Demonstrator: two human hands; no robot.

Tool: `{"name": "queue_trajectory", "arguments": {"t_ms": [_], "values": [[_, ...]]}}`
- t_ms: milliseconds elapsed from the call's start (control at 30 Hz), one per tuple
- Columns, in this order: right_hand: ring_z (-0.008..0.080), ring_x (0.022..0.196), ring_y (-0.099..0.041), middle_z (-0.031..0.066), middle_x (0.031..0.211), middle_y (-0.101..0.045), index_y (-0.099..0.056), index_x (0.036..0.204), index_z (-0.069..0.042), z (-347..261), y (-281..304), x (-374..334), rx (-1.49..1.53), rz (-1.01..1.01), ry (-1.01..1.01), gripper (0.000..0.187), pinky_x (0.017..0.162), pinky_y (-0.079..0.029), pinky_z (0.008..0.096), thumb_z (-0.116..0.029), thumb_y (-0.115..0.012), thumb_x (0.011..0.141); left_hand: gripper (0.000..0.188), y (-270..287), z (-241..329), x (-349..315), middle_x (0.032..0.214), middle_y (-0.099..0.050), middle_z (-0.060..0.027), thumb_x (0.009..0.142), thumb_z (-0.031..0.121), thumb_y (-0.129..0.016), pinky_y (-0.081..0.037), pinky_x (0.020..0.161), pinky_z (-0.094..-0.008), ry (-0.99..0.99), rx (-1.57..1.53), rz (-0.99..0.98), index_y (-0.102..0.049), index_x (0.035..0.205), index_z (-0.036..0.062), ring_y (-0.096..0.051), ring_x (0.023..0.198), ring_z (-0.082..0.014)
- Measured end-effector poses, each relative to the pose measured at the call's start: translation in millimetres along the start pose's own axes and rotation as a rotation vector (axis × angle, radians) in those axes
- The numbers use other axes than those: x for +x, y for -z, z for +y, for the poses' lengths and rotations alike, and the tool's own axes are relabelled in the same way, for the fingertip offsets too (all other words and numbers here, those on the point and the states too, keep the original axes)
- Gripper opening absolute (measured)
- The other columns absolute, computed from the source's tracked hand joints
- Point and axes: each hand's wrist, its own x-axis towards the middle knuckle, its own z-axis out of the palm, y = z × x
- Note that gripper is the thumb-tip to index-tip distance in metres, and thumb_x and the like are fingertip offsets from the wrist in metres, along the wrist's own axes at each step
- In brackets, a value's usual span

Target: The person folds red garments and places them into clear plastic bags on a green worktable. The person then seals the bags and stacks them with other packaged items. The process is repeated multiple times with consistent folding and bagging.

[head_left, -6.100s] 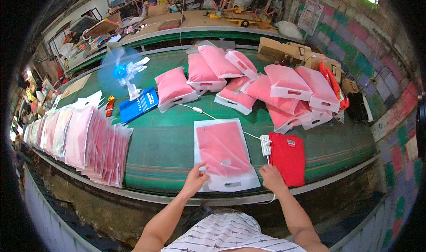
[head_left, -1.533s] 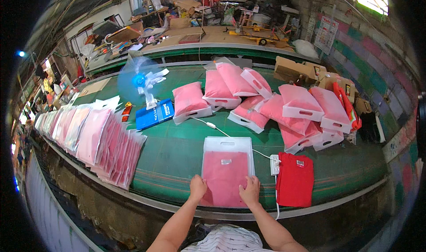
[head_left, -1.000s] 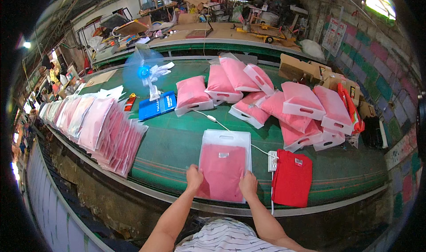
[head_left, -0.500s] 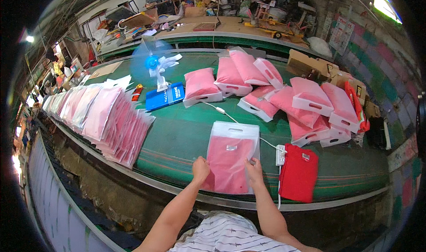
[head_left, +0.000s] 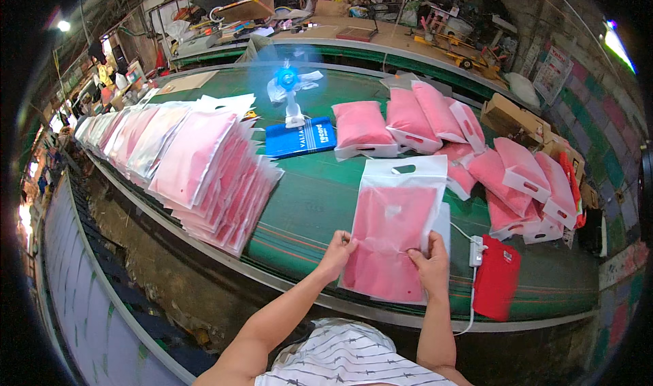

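A frosted plastic bag (head_left: 391, 243) with a cut-out handle and a folded pink cloth item inside is held up off the table, slightly tilted. My left hand (head_left: 335, 255) pinches its left edge around mid-height. At the right edge my right hand (head_left: 431, 262) grips it, thumb on the front. A pale sheet-like edge (head_left: 443, 217) shows behind the bag; what it belongs to is hidden. To the right lies a folded red garment (head_left: 498, 277), beside a white power strip (head_left: 477, 251) with its cord.
Flat pink-filled bags stand stacked in a long pile (head_left: 204, 175) at left. Plump pink bags (head_left: 503, 175) are heaped at right. A small blue fan (head_left: 288, 80), blades blurred, stands by a blue record book (head_left: 299, 138). The green table's metal edge (head_left: 299, 291) runs nearest me.
Both hands have raised the bag from the table, and it now appears closer and tilted. My head view has turned left, so the surroundings sit farther right.
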Motion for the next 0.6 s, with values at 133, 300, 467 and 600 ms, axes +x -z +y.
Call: {"name": "queue_trajectory", "arguments": {"t_ms": [133,300,467,600], "values": [[0.0201,0.111,-0.062,0.0125,0.125,-0.061,-0.045,0.137,0.002,-32,-62,6,0.097,0.076,-0.077,0.061,0.093,-0.051,0.0312,0.010,-0.068,0.082,0.044,70,61,-26,0.113,-0.059,-0.0062,0.094,-0.006,-0.059,-0.049,0.091,-0.0321,-0.300,-0.032,-0.130,-0.046,0.134,0.0054,-0.059,0.100,-0.0175],[0.0206,0.108,-0.064,0.0145,0.123,-0.063,-0.037,0.146,-0.001,-110,-177,14,0.232,0.128,0.034,0.071,0.093,-0.053,0.0333,0.006,-0.071,0.084,0.035,176,158,-66,0.111,-0.062,-0.0049,0.092,-0.010,-0.061,-0.048,0.092,-0.0264,-0.461,0.196,-0.110,-0.061,0.123,0.0045,-0.059,0.107,-0.0122],[0.0201,0.120,-0.058,0.0130,0.127,-0.062,-0.045,0.146,-0.006,-175,-288,16,0.227,-0.029,0.296,0.072,0.102,-0.046,0.0357,0.005,-0.075,0.082,0.023,297,259,-96,0.112,-0.065,-0.0042,0.090,-0.007,-0.067,-0.050,0.086,-0.0243,-0.792,0.358,0.102,-0.070,0.112,0.0010,-0.062,0.102,-0.0113],[0.0139,0.119,-0.057,0.0054,0.129,-0.064,-0.064,0.133,-0.005,-178,-367,38,0.017,-0.145,0.246,0.056,0.100,-0.045,0.0295,0.007,-0.076,0.080,0.026,375,290,-87,0.119,-0.067,-0.0054,0.089,-0.006,-0.070,-0.051,0.087,-0.0248,-0.758,0.350,0.234,-0.070,0.115,0.0002,-0.063,0.103,-0.0121]]}}
